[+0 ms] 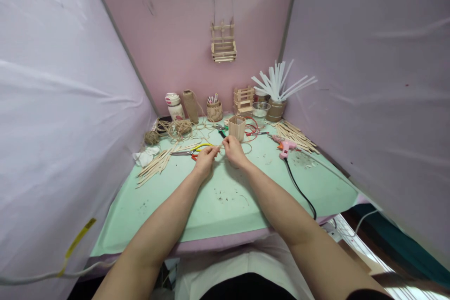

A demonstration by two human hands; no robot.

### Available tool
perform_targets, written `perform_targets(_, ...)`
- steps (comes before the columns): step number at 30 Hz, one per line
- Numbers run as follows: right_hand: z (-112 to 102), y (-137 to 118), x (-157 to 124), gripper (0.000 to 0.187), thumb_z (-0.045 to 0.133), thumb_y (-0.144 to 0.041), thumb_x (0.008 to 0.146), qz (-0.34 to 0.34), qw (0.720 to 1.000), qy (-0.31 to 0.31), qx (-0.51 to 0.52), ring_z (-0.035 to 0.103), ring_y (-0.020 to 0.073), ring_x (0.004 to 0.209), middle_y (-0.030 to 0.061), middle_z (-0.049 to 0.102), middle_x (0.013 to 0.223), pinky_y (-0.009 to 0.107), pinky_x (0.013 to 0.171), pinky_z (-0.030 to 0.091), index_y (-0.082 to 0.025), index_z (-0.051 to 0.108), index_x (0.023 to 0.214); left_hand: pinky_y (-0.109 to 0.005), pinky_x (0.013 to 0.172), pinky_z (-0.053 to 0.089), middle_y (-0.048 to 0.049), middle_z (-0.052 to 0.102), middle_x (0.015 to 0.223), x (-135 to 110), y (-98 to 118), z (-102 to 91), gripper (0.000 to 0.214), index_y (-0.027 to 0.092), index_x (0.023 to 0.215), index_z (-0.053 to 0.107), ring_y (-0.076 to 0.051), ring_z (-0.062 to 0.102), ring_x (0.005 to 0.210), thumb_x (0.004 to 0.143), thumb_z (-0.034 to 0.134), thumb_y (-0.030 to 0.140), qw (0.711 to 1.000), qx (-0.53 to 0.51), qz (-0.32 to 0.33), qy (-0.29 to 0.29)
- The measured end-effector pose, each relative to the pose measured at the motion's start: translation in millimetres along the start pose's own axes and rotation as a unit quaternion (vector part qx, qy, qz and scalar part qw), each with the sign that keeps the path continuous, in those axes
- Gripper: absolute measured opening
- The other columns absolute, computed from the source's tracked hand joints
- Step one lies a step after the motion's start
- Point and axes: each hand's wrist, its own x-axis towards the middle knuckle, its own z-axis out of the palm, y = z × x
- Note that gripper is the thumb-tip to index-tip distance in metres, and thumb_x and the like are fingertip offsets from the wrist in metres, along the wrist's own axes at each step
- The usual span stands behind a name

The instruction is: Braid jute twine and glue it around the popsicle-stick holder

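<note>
My left hand (206,158) and my right hand (233,151) are close together over the middle of the table, both with fingers pinched. Between the fingertips runs a thin piece of tan twine (221,146); its exact course is partly hidden by the fingers. Just behind my right hand stands a small upright holder of wooden craft sticks (237,127). Scissors with red and yellow handles (186,153) lie left of my left hand. Pliers with green and black handles (221,132) rest behind the hands.
Craft sticks lie in piles at left (154,167) and right (297,135). A pink glue gun (287,147) trails a black cord off the front edge. Behind are tangled twine (183,126), a twine spool (190,107), a jar (175,106), a clear cup (260,113) and white glue sticks (276,84).
</note>
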Motion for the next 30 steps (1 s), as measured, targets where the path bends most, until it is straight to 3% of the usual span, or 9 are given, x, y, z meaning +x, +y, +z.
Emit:
perform_targets(3,0,7,4,0.011,0.042,-0.017,0.082,0.069,0.997,0.039,-0.011,0.05,0.0195,0.083,0.0066,0.058,0.083,0.033,0.081,0.037,-0.019,0.052,0.077,-0.023,0.052,0.026,0.0023,0.047,0.055,-4,3,5.0,0.028,0.015,0.066,0.064,-0.01,0.037,0.054,0.07,0.066,0.043,0.997,0.049,0.036,-0.042)
perform_targets(7,-4,10,7,0.011,0.042,-0.02,0.082,0.068,0.997,0.036,0.008,0.052,0.0187,0.082,0.0058,0.06,0.082,0.031,0.078,0.039,-0.018,0.052,0.077,-0.023,0.051,0.023,0.0032,0.044,0.054,-5,2,6.7,0.029,0.015,0.069,0.065,-0.009,0.035,0.052,0.072,0.064,0.044,0.997,0.049,0.035,-0.053)
perform_targets(11,-10,9,11,0.014,0.046,-0.028,0.082,0.038,0.995,-0.001,0.092,0.055,0.0152,0.075,0.0023,0.061,0.078,0.027,0.074,0.043,-0.018,0.054,0.079,-0.023,0.049,0.022,0.0023,0.047,0.058,-3,-2,1.9,0.032,0.015,0.074,0.067,-0.008,0.033,0.051,0.069,0.066,0.046,0.999,0.017,0.004,-0.03)
perform_targets(16,-12,4,11,0.024,0.043,-0.035,0.085,0.049,0.971,-0.082,0.221,0.059,0.013,0.072,0.004,0.065,0.079,0.026,0.072,0.046,-0.016,0.058,0.085,-0.023,0.045,0.019,0.0021,0.048,0.06,0,-2,-0.9,0.036,0.014,0.081,0.069,-0.007,0.029,0.048,0.067,0.069,0.048,0.999,-0.038,-0.033,-0.009)
perform_targets(20,-9,3,6,0.021,0.046,-0.031,0.083,0.011,0.969,-0.131,0.21,0.06,0.0125,0.076,0.0022,0.066,0.079,0.026,0.075,0.046,-0.017,0.061,0.085,-0.021,0.043,0.017,0.0025,0.048,0.06,0,1,-1.5,0.034,0.013,0.078,0.067,-0.005,0.031,0.047,0.063,0.073,0.043,0.996,-0.078,-0.048,0.005)
perform_targets(25,-9,6,3,0.016,0.058,-0.029,0.075,-0.022,0.975,-0.133,0.178,0.059,0.0129,0.074,0.0011,0.067,0.08,0.026,0.072,0.046,-0.016,0.064,0.084,-0.018,0.043,0.024,0.0029,0.049,0.06,2,4,-3.7,0.028,0.013,0.076,0.064,-0.004,0.038,0.049,0.062,0.075,0.035,0.982,-0.165,-0.09,-0.01)
perform_targets(30,-11,3,3,0.015,0.057,-0.03,0.076,-0.042,0.98,-0.135,0.138,0.055,0.0125,0.068,0.0004,0.063,0.072,0.024,0.066,0.042,-0.015,0.062,0.073,-0.016,0.048,0.035,0.002,0.052,0.061,2,6,-4.4,0.015,0.012,0.073,0.062,-0.003,0.043,0.051,0.067,0.071,0.023,0.956,-0.253,-0.145,-0.04)
